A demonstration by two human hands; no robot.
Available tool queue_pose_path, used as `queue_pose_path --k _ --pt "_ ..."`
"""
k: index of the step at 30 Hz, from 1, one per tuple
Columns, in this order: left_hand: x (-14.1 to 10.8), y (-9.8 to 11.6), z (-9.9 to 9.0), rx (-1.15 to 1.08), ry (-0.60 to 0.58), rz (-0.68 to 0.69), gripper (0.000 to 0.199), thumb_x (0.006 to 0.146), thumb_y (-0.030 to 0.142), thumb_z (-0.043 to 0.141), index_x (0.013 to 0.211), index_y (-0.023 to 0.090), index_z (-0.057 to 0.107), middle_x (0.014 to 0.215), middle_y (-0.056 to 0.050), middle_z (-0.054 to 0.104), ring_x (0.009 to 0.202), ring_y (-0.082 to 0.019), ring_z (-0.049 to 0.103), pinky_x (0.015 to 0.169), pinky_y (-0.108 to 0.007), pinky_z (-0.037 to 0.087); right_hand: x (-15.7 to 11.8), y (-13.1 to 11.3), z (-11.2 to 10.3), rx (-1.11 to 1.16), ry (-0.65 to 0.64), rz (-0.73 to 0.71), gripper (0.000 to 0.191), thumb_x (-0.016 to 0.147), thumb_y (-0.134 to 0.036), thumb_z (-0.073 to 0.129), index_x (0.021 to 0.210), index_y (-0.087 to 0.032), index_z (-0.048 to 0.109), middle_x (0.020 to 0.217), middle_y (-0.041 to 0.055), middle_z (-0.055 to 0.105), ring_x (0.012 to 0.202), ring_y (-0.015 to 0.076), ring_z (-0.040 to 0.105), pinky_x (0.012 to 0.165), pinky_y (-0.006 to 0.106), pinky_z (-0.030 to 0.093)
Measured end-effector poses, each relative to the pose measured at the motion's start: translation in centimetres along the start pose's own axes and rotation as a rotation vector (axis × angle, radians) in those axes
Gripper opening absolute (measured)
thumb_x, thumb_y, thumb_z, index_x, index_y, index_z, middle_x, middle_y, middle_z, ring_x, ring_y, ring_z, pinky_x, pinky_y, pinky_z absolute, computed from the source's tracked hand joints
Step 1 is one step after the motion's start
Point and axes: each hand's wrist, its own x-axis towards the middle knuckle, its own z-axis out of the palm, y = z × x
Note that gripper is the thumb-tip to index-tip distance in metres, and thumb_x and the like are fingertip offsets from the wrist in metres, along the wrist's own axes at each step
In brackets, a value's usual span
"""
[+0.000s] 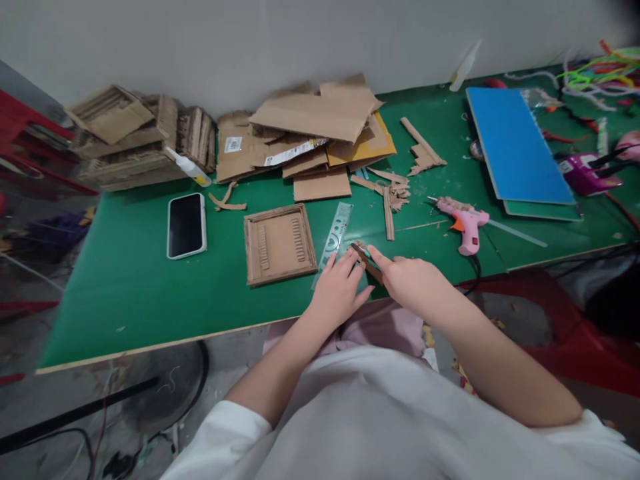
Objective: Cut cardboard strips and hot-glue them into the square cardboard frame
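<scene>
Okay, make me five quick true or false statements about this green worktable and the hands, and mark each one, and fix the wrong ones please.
1. The right hand holds a slim tool with a green part. True.
2. The phone lies to the right of the shallow cardboard tray. False: it lies to the left of it in the picture.
3. A pink glue gun rests on the green table. True.
4. The left hand is holding the phone. False: it is at the clear ruler, well away from the phone.
5. The blue board is at the left end of the table. False: it is toward the right end.
</scene>
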Motion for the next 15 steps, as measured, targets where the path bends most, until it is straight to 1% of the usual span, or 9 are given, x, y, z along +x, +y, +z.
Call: queue_pose_path --k 6,11,15 --pt "-0.1 0.0 0.1 0.015 0.0 -0.008 0.041 0.083 0.038 0.047 0.116 0.013 0.048 0.131 -0.016 0.044 0.127 -0.025 0.035 0.106 -0.047 0.024 -0.2 0.0 -0.1 0.0 -0.032 0.009 0.055 0.087 -0.025 0.032 0.14 -0.018 0.017 0.082 0.012 0.062 0.071 0.0195 0.063 0.056 0.024 0.042" --pt "0.0 0.0 0.2 0.013 -0.002 -0.013 0.042 0.084 0.038 0.046 0.117 0.013 0.048 0.132 -0.016 0.044 0.126 -0.025 0.036 0.106 -0.047 0.024 -0.7 0.1 0.1 -0.007 -0.035 0.012 0.057 0.085 -0.022 0.035 0.14 -0.019 0.019 0.079 0.0103 0.062 0.067 0.0194 0.063 0.053 0.023 0.041" --pt "0.1 0.1 0.1 0.008 0.011 -0.014 0.041 0.084 0.038 0.046 0.117 0.014 0.048 0.131 -0.015 0.045 0.126 -0.025 0.037 0.106 -0.047 0.024 -1.2 0.2 0.4 -0.03 -0.035 0.008 0.058 0.084 -0.019 0.034 0.14 -0.017 0.017 0.076 0.0097 0.062 0.065 0.0186 0.063 0.05 0.022 0.04"
